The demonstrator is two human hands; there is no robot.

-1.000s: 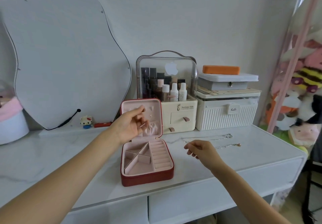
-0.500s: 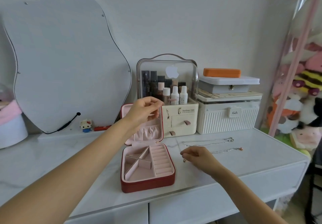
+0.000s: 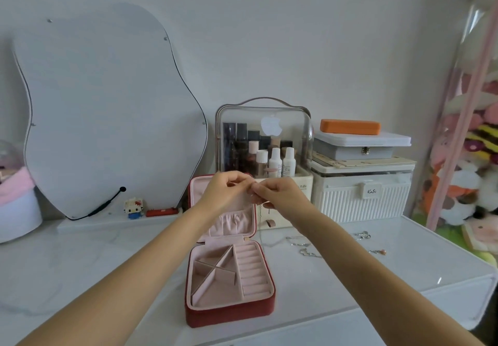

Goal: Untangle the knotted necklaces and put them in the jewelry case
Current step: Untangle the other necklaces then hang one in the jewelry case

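Observation:
A red jewelry case [image 3: 229, 310] with a pink lining lies open on the white table, its lid upright. In front of the lid my left hand [image 3: 225, 190] and my right hand [image 3: 277, 194] meet, fingertips pinched together on one end of a thin silver necklace [image 3: 260, 212]. Its chain hangs down past the lid's right edge to the table. More silver chains [image 3: 307, 251] lie on the table to the right of the case, one with a small pink pendant [image 3: 382, 251].
Behind the case stand a clear cosmetics organiser [image 3: 264, 141] and stacked white boxes [image 3: 361, 189] with an orange case [image 3: 350, 126] on top. A wavy mirror [image 3: 107, 108] leans at the back left. Plush toys [image 3: 474, 184] fill the right.
My right hand rose from the table to meet my left hand in front of the lid, lifting the chain. The view has tilted slightly.

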